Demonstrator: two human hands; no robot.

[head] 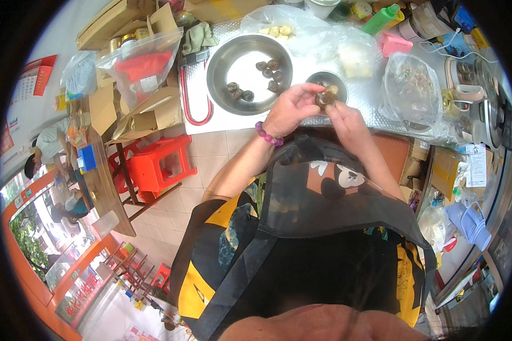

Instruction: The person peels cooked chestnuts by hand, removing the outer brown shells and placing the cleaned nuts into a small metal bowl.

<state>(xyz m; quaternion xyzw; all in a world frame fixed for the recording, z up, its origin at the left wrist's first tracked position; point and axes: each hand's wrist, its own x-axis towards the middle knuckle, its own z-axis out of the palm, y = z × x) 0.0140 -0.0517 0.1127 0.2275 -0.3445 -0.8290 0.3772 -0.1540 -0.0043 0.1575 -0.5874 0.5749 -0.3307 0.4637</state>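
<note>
Both hands meet over a small metal bowl (342, 85) at the near edge of the worktop. My left hand (296, 104), with a purple bead bracelet at the wrist, holds a round brown item (324, 99) between thumb and fingers. The fingers of my right hand (345, 121) pinch the same item from the other side; what it is cannot be told for sure. Dark pieces lie in the small bowl, partly hidden by the hands. Left of it stands a large stainless steel basin (249, 73) with several dark brown, round items (273, 65) in two groups.
Pale peeled pieces (280, 31) lie by a clear plastic bag (356, 53) behind the basin. A filled clear bag (411, 89) stands right. Left are a red-handled metal lock (187, 106), cardboard boxes (153, 113) and red plastic stools (162, 164). A person (51, 143) is far left.
</note>
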